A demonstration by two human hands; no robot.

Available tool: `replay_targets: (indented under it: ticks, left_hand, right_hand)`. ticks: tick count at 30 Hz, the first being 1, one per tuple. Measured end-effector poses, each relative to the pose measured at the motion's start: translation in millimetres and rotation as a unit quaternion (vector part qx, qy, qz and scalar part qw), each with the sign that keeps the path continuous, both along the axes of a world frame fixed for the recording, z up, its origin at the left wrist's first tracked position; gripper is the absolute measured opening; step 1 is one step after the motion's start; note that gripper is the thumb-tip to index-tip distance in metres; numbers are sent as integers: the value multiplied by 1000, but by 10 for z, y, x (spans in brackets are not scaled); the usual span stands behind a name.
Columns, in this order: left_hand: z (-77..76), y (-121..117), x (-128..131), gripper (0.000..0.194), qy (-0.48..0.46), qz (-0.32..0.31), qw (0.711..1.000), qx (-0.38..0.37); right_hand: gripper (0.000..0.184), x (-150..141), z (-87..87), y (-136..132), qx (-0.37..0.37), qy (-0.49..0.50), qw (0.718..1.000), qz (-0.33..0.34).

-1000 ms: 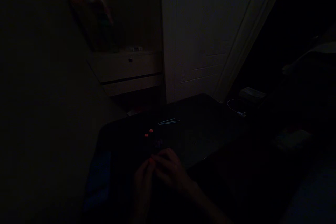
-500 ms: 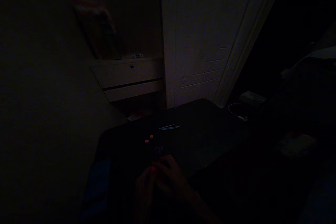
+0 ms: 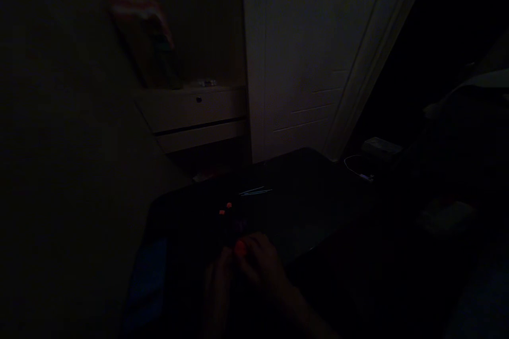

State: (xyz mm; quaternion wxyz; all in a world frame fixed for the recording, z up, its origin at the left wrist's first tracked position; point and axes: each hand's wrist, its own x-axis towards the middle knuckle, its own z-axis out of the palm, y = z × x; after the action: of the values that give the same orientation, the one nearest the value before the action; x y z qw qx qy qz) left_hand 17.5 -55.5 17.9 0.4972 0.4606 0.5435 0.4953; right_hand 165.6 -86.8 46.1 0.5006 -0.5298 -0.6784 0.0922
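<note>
**Red piece (image 3: 240, 247) at the fingers of the right hand (image 3: 265, 260); light very poor**

On my remote head view I record 2 bare hands above the near part of a dark worktop (image 3: 302, 198). The governing relation: the red piece lies at the inner side of the right hand, just beyond and to the right of the fingertips of the left hand (image 3: 218, 275). The right hand is the nearer; I judge that its fingers are closed on the piece with thumb and fingertips. The left fingers are curled and stand just beside it; I cannot tell how far open they are or whether they hold anything. The piece looks rounded and I can read no long axis.

Beyond the hands I note a dim purplish object (image 3: 239, 225), then a round orange piece (image 3: 229, 205) and a blockier orange piece (image 3: 221, 212), near each other. Thin pale sticks (image 3: 254, 191) lie to their right, fanned and running roughly left to right. A bluish flat panel (image 3: 146, 275) is at the left edge.

Not verifiable: the palms and undersides of both hands, the left forearm, lost in shadow, the purplish object's shape, and whether any part of the red piece is hidden behind the fingers.
</note>
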Motion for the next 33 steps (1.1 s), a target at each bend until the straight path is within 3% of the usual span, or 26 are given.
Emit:
replay_targets:
  ticks: [2,4,12,21,33]
  left_hand:
    - [112,-57,33,48,-30,-3,999,-35]
    - [225,-98,66,48,-22,33,999,-18]
    - [468,-107,116,59,52,-39,998,-14]
    - [409,-123,119,62,70,-59,996,12]
    - [390,-124,125,70,74,-49,996,-16]
  right_hand:
    - [15,11,-2,3,-7,35,999,-14]
    - [13,19,11,5,-24,51,998,-6]
    - [15,19,-21,51,-107,20,994,14]
    - [36,29,22,74,-181,-21,983,31]
    - [31,67,-10,59,-191,-33,980,52]
